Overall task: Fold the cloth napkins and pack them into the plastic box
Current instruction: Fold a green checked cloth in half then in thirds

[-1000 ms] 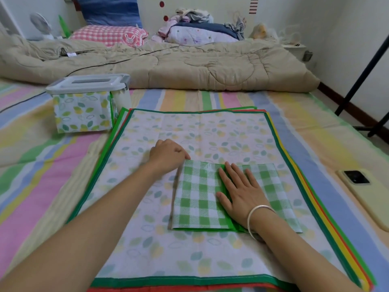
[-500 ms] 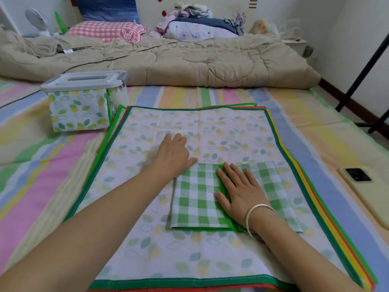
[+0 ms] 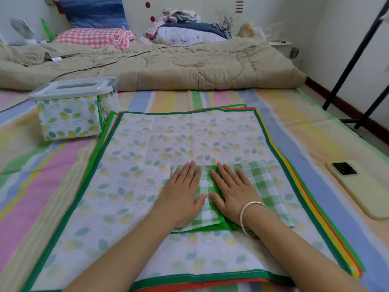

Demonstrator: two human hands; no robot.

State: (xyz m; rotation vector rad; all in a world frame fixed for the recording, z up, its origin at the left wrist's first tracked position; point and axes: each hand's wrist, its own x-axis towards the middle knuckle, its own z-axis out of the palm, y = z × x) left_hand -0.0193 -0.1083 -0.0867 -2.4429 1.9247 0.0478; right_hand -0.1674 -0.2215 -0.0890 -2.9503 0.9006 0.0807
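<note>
straight fingers [image 3: 190, 171] of the left hand [image 3: 181, 194] and right hand [image 3: 233, 194] lie flat and close together, pressing the part-folded green-and-white checked cloth napkin [image 3: 263, 182] on the near middle of the stack of leaf-print napkins [image 3: 189, 133]. the lidded clear plastic box [image 3: 71, 108], off the stack's far left corner, seems to hold leaf-print cloth already. the stack remains to fold. half a second ago the left hand lay on the stack, beside the checked napkin.

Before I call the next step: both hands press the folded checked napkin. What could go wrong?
The checked napkin may unfold when the left hand and right hand lift. Sliding it could rumple the leaf-print napkin beneath. The plastic box has its lid on, so packing will likely need a free hand.
</note>
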